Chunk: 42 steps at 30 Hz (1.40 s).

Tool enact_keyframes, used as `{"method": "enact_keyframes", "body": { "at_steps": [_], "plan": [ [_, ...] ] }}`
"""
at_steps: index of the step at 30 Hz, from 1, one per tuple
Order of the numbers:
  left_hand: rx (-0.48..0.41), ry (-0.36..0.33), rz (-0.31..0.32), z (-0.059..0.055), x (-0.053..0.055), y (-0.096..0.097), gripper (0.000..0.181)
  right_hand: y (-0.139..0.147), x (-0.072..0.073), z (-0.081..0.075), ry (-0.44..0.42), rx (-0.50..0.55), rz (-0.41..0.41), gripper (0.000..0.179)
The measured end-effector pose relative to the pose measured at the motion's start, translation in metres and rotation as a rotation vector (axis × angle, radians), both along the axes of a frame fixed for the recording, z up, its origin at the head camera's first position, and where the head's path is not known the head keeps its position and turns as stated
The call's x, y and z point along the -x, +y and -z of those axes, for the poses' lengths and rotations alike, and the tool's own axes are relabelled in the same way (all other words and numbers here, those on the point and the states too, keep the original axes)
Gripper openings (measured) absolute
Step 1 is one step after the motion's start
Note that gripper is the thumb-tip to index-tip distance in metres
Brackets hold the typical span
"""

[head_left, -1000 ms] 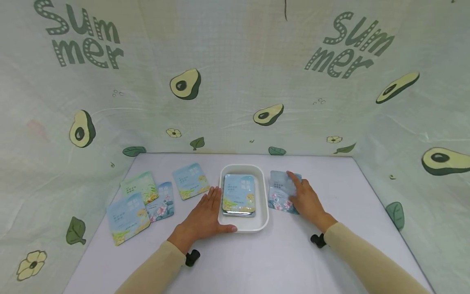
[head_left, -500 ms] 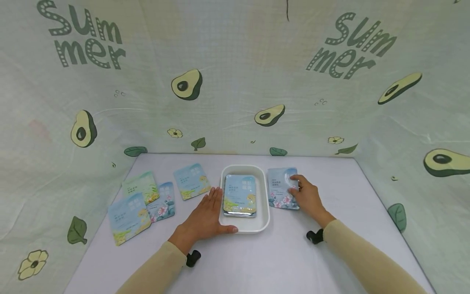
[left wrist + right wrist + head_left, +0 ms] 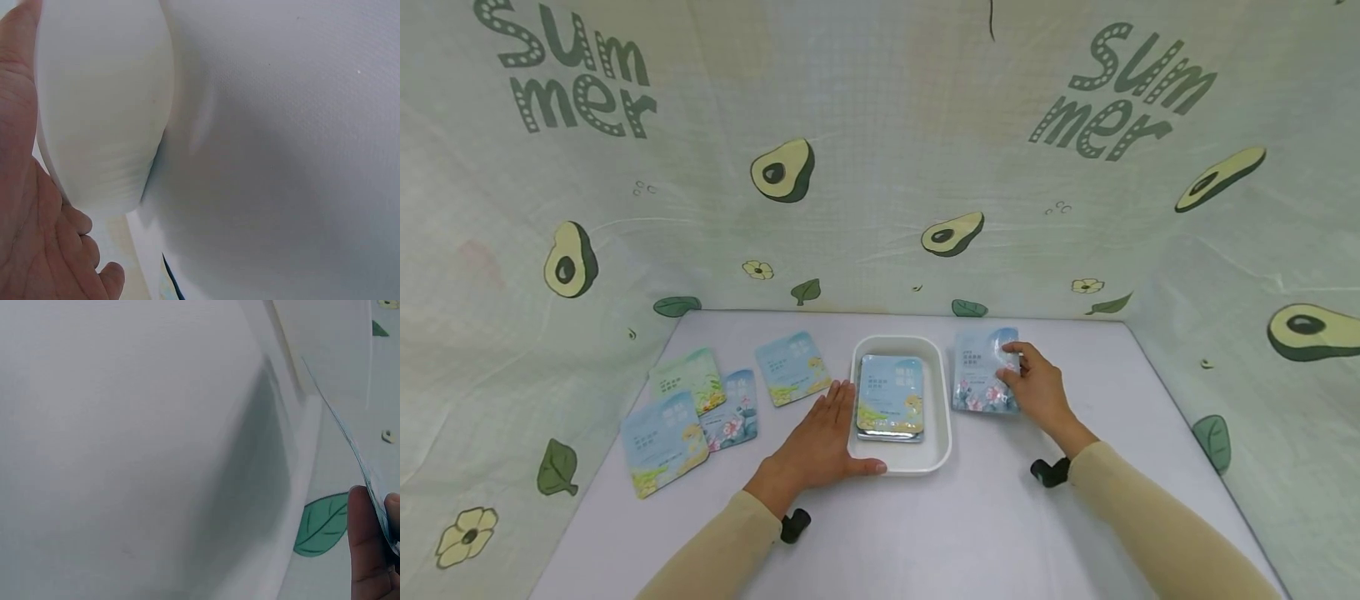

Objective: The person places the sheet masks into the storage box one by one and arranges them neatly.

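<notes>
Right hand (image 3: 1041, 396) is pinching the floral sachet (image 3: 979, 375) by its right edge, centre-right of frame, left hand (image 3: 820, 446) is steadying the tray (image 3: 912, 457) straight-fingered, and a light, level pinch should be avoiding creases.

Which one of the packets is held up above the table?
The blue packet with pink flowers, right of the white tray, pinched by the right grip; the other packets lie left of the tray or inside it.

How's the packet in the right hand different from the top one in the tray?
The held packet has pink flowers; the tray packet has yellow and green below. The held packet is up off the table; the tray packet lies in the white tray. Both are mostly blue.
</notes>
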<state>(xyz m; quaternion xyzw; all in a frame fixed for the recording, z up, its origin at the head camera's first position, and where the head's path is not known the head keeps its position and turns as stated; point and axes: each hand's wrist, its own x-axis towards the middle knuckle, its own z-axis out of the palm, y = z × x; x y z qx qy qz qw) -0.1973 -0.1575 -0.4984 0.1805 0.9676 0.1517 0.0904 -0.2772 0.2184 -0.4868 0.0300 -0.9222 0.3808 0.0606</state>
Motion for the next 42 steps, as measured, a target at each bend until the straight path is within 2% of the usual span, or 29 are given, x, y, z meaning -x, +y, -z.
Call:
{"method": "enact_keyframes", "body": {
  "at_steps": [11, 18, 29, 36, 42],
  "plan": [
    [0.021, -0.007, 0.004, -0.001, 0.001, 0.000, 0.138, -0.013, -0.005, -0.032, 0.038, 0.075, -0.001, 0.046],
    [0.046, 0.003, 0.006, 0.000, 0.000, 0.000, 0.139, -0.037, -0.010, -0.040, 0.038, 0.132, -0.011, 0.045],
    [0.076, 0.025, 0.012, 0.000, 0.001, 0.000, 0.138, -0.092, -0.019, -0.035, -0.065, 0.212, -0.061, 0.043],
    [0.076, 0.018, 0.017, -0.004, -0.001, 0.001, 0.137, -0.126, -0.018, -0.027, -0.113, 0.220, -0.086, 0.041],
    [0.077, 0.016, 0.016, -0.004, -0.001, 0.001, 0.137, -0.143, -0.015, -0.020, -0.146, 0.217, -0.083, 0.040]
  ]
}}
